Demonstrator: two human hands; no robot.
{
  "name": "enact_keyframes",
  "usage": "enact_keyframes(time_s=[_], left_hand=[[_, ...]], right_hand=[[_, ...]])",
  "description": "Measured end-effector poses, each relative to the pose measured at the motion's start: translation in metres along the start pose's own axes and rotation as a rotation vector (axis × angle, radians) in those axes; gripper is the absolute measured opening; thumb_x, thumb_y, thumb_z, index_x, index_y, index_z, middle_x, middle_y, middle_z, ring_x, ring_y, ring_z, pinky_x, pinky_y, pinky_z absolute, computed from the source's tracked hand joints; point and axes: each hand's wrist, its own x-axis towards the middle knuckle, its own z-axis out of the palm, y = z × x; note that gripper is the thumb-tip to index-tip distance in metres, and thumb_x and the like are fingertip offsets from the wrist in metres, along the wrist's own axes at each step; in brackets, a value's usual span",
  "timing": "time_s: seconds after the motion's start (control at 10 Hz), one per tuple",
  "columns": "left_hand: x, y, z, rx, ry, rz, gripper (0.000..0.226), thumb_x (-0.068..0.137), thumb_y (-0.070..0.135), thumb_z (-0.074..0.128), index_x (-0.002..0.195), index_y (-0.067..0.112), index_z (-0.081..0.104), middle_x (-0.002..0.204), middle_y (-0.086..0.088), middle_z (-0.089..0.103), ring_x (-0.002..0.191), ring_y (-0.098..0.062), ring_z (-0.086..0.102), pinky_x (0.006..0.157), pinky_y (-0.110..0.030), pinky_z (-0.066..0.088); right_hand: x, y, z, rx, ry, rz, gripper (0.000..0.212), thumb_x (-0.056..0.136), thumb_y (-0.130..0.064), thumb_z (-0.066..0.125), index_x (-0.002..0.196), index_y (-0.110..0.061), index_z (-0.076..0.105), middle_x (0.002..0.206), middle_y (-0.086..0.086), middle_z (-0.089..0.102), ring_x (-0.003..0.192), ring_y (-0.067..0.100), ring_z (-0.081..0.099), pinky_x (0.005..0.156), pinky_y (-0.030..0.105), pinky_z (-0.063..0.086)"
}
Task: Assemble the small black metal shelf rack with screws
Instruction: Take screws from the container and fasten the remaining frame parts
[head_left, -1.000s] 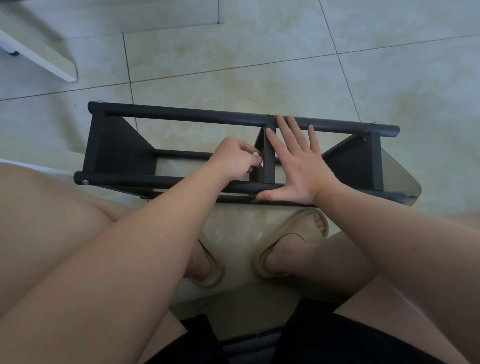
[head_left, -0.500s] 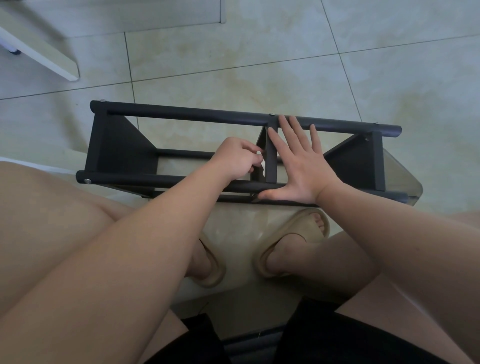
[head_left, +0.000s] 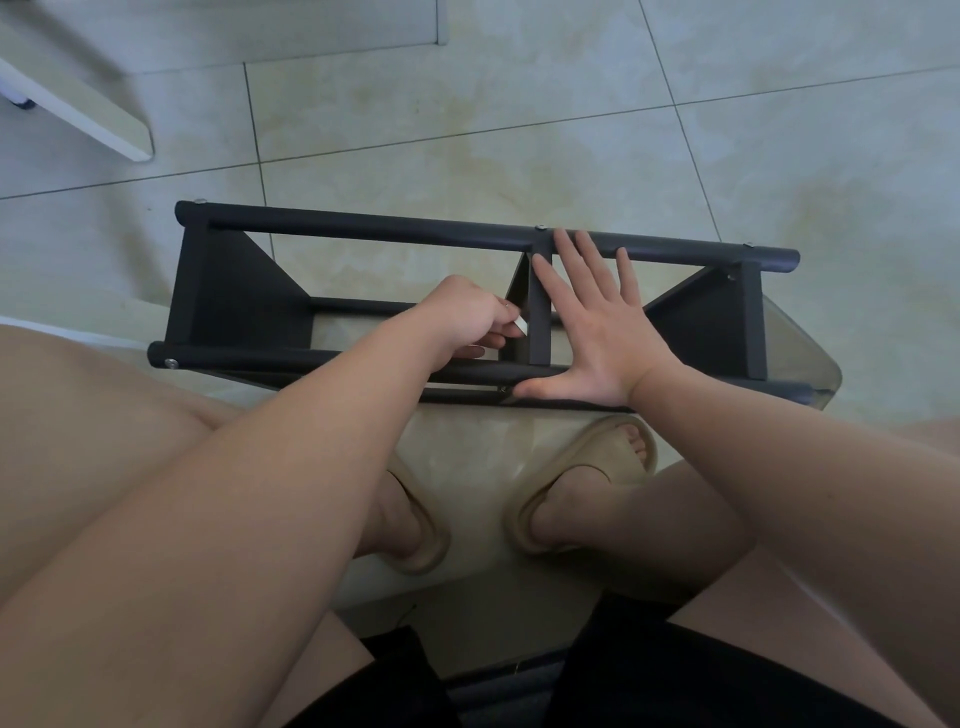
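Observation:
The black metal rack (head_left: 363, 229) lies on its side across the glass table (head_left: 815, 364), long tubes running left to right. Screw heads (head_left: 541, 227) show on the tubes. My left hand (head_left: 467, 317) reaches inside the frame with its fingers curled, pinching a small pale metal piece (head_left: 521, 326) against the left face of the middle panel (head_left: 540, 322). I cannot tell whether it is a screw or a key. My right hand (head_left: 597, 338) lies flat with straight fingers on the right side of that panel, its thumb along the near tube.
The table is glass, and my feet in tan slippers (head_left: 587, 483) show through it on the tiled floor. A white furniture leg (head_left: 78, 109) stands at the far left. The table's rounded corner ends just right of the rack.
Both hands stay at the middle panel. Only the left hand's fingers have shifted slightly around the small piece.

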Motion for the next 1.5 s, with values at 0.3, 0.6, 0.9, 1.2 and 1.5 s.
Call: enact_keyframes(time_s=[0.3, 0.6, 0.9, 1.2, 1.5], left_hand=[[-0.001, 0.003, -0.002, 0.085, -0.059, -0.031, 0.017, 0.104, 0.02, 0.052, 0.108, 0.011, 0.065, 0.085, 0.003, 0.073, 0.08, -0.012, 0.065, 0.089, -0.033, 0.05], [0.005, -0.005, -0.006, 0.177, -0.101, 0.044, 0.015, 0.103, 0.017, 0.052, 0.093, 0.014, 0.063, 0.076, 0.008, 0.074, 0.073, -0.009, 0.064, 0.072, -0.028, 0.047], [0.006, -0.01, -0.011, 0.329, -0.151, 0.133, 0.023, 0.103, 0.013, 0.052, 0.084, 0.017, 0.064, 0.084, 0.003, 0.072, 0.077, -0.012, 0.062, 0.072, -0.027, 0.047], [0.004, -0.012, -0.014, 0.47, -0.165, 0.187, 0.025, 0.102, 0.013, 0.054, 0.08, 0.019, 0.066, 0.087, 0.003, 0.072, 0.085, -0.016, 0.061, 0.08, -0.028, 0.048], [0.008, -0.012, -0.016, 0.677, -0.191, 0.197, 0.029, 0.097, 0.019, 0.059, 0.071, 0.029, 0.066, 0.076, 0.012, 0.062, 0.073, -0.009, 0.053, 0.071, -0.029, 0.04]], right_hand=[[0.0, 0.0, 0.0, -0.002, 0.002, -0.002, 0.134, 0.067, -0.094, 0.05, 0.163, -0.016, -0.001, 0.168, 0.012, -0.016, 0.154, 0.029, -0.02, 0.122, 0.06, -0.007], [0.0, 0.0, -0.001, -0.01, -0.006, 0.0, 0.134, 0.067, -0.095, 0.047, 0.163, -0.016, -0.002, 0.168, 0.012, -0.017, 0.154, 0.028, -0.021, 0.122, 0.06, -0.007], [0.0, 0.0, 0.0, -0.015, 0.001, -0.001, 0.134, 0.067, -0.095, 0.046, 0.163, -0.015, -0.001, 0.168, 0.012, -0.016, 0.154, 0.029, -0.02, 0.122, 0.06, -0.007], [-0.001, 0.0, -0.001, 0.007, 0.004, 0.0, 0.134, 0.065, -0.095, 0.045, 0.163, -0.015, 0.0, 0.169, 0.012, -0.016, 0.155, 0.028, -0.02, 0.122, 0.06, -0.008], [-0.001, -0.001, -0.001, -0.001, -0.001, 0.002, 0.133, 0.066, -0.093, 0.049, 0.163, -0.016, 0.0, 0.169, 0.011, -0.016, 0.154, 0.028, -0.02, 0.122, 0.06, -0.008]])
